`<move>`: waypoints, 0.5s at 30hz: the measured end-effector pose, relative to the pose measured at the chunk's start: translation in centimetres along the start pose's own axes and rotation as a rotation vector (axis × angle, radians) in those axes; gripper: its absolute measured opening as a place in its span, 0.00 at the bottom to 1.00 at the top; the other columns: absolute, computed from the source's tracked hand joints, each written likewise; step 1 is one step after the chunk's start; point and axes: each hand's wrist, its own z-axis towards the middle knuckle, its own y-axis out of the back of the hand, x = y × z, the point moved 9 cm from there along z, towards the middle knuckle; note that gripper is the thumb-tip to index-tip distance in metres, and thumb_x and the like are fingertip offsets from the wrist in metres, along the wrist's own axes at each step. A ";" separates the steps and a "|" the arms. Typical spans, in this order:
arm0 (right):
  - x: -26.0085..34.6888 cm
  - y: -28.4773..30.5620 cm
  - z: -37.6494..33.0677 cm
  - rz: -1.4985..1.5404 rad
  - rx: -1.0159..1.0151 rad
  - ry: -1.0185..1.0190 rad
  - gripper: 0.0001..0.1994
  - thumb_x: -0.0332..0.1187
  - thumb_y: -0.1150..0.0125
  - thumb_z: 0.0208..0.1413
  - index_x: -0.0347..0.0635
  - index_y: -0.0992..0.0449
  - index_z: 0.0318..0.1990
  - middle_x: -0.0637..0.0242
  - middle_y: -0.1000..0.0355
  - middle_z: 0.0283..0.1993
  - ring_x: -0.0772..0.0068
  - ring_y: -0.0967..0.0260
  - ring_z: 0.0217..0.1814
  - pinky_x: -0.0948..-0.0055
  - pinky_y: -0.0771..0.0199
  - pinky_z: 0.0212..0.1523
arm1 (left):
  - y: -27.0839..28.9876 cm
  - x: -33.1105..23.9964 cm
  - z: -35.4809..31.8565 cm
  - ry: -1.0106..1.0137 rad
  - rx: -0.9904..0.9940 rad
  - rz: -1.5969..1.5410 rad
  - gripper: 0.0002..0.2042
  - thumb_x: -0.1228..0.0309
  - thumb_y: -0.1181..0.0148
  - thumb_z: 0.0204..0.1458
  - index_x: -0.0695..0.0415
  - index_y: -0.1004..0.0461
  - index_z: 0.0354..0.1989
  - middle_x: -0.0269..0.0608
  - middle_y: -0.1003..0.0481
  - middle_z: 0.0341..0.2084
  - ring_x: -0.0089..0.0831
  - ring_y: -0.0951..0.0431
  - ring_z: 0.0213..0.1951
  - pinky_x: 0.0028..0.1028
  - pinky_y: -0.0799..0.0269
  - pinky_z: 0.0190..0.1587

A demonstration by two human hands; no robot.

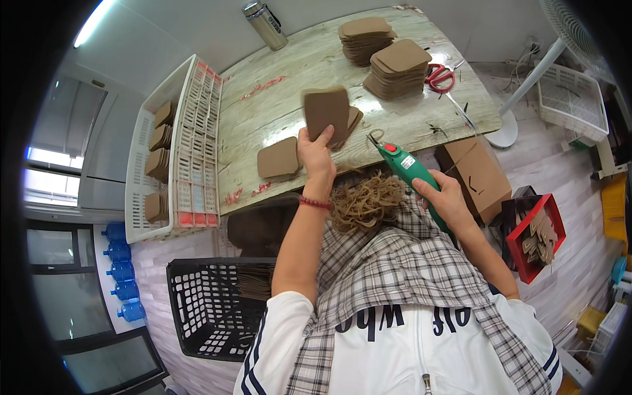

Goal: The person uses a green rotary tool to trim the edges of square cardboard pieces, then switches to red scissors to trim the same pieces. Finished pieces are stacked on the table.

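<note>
My left hand (317, 155) is closed on a flat brown piece (326, 108) with rounded corners, held up over the table's near part. My right hand (447, 197) wraps round a green handheld power tool (406, 166) with a red button. A thin curl of tan strip shows at the tool's tip, which is apart from the brown piece. Beneath the raised piece lie more brown pieces (354, 120), partly hidden. Another brown piece (278, 158) rests on the table left of my left hand. A tangle of tan strips (367, 204) sits on my plaid apron between my forearms.
Two stacks of brown pieces (397, 69) and red-handled scissors (440, 78) occupy the table's far right. A metal flask (265, 26) stands at the back. A white crate (196, 145) borders the left, with a black crate (204, 309) below. A cardboard box (474, 178) and red bin (558, 224) are at right.
</note>
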 end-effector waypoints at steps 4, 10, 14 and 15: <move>1.3 0.1 -0.4 0.014 -0.043 0.063 0.17 0.42 0.37 0.55 0.34 0.24 0.41 0.71 0.29 0.26 0.84 0.36 0.21 0.80 0.34 0.23 | -2.3 0.3 -2.6 0.158 0.008 -0.605 0.18 0.82 0.43 0.53 0.59 0.35 0.52 0.40 0.28 0.48 0.35 0.27 0.49 0.36 0.27 0.52; 3.0 -0.7 -1.3 0.028 -0.037 0.079 0.16 0.41 0.37 0.55 0.35 0.25 0.42 0.72 0.30 0.25 0.85 0.37 0.22 0.82 0.35 0.24 | -4.1 1.1 -3.9 0.268 -0.013 -0.890 0.19 0.81 0.43 0.53 0.59 0.35 0.54 0.42 0.29 0.51 0.39 0.28 0.52 0.41 0.30 0.57; 3.5 -0.9 -1.5 0.035 -0.035 0.091 0.16 0.40 0.38 0.55 0.35 0.25 0.41 0.72 0.30 0.25 0.86 0.37 0.22 0.82 0.35 0.24 | -4.7 2.0 -4.2 0.299 -0.027 -0.938 0.18 0.80 0.44 0.53 0.60 0.35 0.53 0.44 0.29 0.51 0.40 0.29 0.54 0.43 0.32 0.58; 3.6 -0.9 -1.5 0.030 -0.036 0.098 0.15 0.40 0.38 0.56 0.35 0.25 0.41 0.72 0.30 0.25 0.86 0.37 0.22 0.82 0.35 0.24 | -4.9 2.2 -4.4 0.311 -0.036 -0.942 0.18 0.80 0.44 0.53 0.60 0.35 0.53 0.44 0.29 0.51 0.40 0.30 0.54 0.43 0.33 0.59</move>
